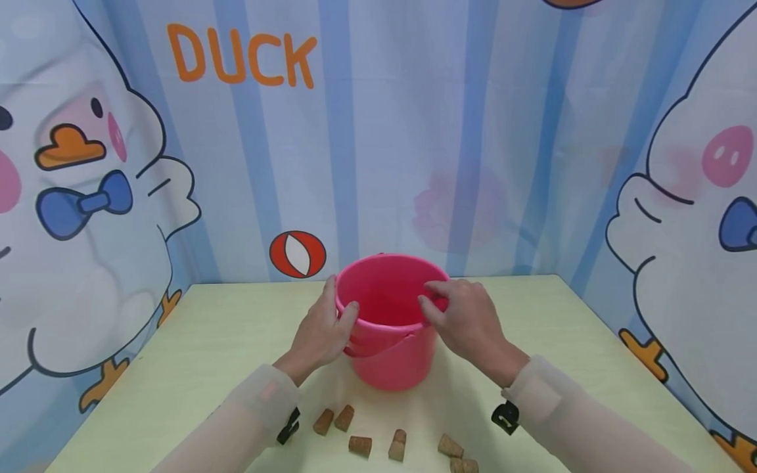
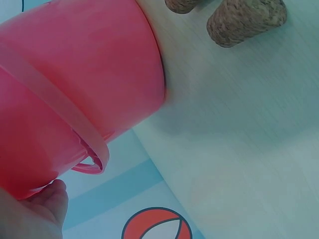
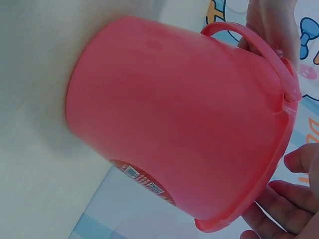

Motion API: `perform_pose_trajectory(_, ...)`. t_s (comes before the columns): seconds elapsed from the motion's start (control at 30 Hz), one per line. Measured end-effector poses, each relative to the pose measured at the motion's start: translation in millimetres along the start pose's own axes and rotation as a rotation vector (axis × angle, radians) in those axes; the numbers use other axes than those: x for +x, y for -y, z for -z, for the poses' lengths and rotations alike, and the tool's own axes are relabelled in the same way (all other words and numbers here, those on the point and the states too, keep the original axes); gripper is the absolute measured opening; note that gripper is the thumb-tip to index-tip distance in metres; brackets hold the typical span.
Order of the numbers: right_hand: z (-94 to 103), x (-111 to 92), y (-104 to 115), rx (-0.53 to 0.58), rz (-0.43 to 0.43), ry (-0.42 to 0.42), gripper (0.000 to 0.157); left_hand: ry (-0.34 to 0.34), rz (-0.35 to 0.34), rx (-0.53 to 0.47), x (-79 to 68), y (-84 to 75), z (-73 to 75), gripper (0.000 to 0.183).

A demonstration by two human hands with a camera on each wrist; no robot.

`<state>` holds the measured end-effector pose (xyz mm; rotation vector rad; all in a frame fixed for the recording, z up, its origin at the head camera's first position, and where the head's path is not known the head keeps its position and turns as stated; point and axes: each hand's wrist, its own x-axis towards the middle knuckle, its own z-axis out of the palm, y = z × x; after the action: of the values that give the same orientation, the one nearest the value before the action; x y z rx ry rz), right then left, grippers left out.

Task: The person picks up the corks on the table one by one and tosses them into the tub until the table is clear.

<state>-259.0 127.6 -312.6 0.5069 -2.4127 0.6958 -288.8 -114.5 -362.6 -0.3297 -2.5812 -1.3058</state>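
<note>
A pink plastic bucket (image 1: pixel 393 358) stands upright on the table, its open top facing up. My left hand (image 1: pixel 322 332) grips the bucket's left rim, with the thumb on the near side and the fingers along the outside. In the right wrist view part of that left hand (image 3: pixel 271 25) shows beyond the handle (image 3: pixel 249 37), which hangs down against the bucket. My right hand (image 1: pixel 470 318) is at the right rim, thumb and index finger over the opening. Its thumb (image 3: pixel 301 159) stands apart from the rim, while the other fingers are right at the rim's far side.
Several corks (image 1: pixel 360 446) lie scattered on the pale table (image 1: pixel 236 341) in front of the bucket. A printed curtain (image 1: pixel 396 131) with ducks rises behind the table and at both sides. A label (image 3: pixel 144 181) shows on the bucket's wall.
</note>
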Motion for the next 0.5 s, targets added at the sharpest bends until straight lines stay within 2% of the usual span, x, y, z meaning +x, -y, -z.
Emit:
perform_pose_trajectory(0.3, 3.3, -7, -2, 0.009, 0.042, -0.029, 0.031, 0.003, 0.005, -0.007, 0.5, 1.2, 0.7, 0.090)
perform_pose_trajectory(0.5, 7.4, -14, -1, -0.016, 0.060, -0.079, 0.027, 0.003, -0.006, -0.011, 1.1, 2.1, -0.2, 0.088)
